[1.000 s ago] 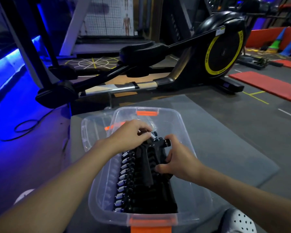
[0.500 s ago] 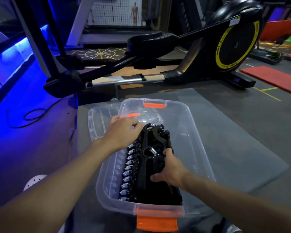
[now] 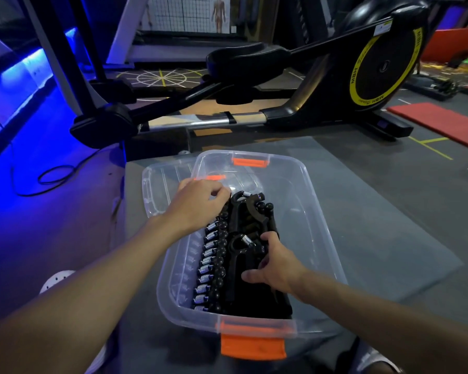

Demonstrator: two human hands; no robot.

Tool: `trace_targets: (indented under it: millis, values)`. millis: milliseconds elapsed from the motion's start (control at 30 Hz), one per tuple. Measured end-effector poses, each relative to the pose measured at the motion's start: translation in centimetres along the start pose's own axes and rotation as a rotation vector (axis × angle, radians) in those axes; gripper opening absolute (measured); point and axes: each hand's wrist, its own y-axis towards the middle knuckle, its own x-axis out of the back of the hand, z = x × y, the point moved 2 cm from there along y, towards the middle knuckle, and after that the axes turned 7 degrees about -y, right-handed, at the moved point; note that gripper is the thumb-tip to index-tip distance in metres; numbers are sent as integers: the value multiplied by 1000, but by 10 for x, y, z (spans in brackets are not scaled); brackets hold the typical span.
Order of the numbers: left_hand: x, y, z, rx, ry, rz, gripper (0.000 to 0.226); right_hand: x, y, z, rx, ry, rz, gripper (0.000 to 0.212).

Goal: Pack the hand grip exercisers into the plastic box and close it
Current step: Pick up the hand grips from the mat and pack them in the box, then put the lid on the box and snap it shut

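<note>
Right hand (image 3: 277, 265) has fingers and thumb curled round a handle among the hand grip exercisers (image 3: 250, 220), on a loose one lying across the top of the packed row. Left hand (image 3: 200, 203) sits at the row's far end with fingers bent over; I cannot tell whether it pinches anything. The row runs near to far down the left middle of the clear plastic box (image 3: 316, 211), which stands on a grey mat (image 3: 389, 238). They look rigid and light singly, and best taken by the handles, since coils and knobs would likely snag neighbours. Black on black hides the count, and the lid (image 3: 160, 190) at far left is partly covered.
</note>
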Motion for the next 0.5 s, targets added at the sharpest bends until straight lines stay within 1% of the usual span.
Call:
trace_targets:
  millis: [100,167,200,233,267,300,333,367,400,433,467,500]
  values:
    - [2,-2,0,-26,5,-3,48,12,-2,11,67,-36,-45,90]
    - [4,-5,-4,-65,16,-8,40,29,0,18,181,-125,-144,78]
    - [4,-5,-5,-80,32,-2,38,41,2,20,236,-254,-244,72]
    - [5,-5,-6,-88,68,14,37,54,4,18,264,-461,-380,66]
    - [5,-5,-5,-81,122,43,37,66,6,15,255,-690,-501,62]
    - [5,-5,-2,-62,188,73,39,76,9,8,200,-849,-547,62]
    - [6,-5,1,-29,248,91,42,83,13,0,112,-911,-521,65]
    - [7,-6,5,19,286,90,44,86,16,-7,29,-852,-459,70]
    - [8,-6,8,74,293,72,44,87,19,-12,-23,-718,-390,75]
    - [9,-6,9,127,262,50,43,87,23,-16,-32,-571,-342,79]
    - [8,-6,9,170,192,34,44,88,26,-17,-4,-473,-325,81]
    - [8,-5,8,196,100,24,44,90,27,-17,33,-428,-320,83]
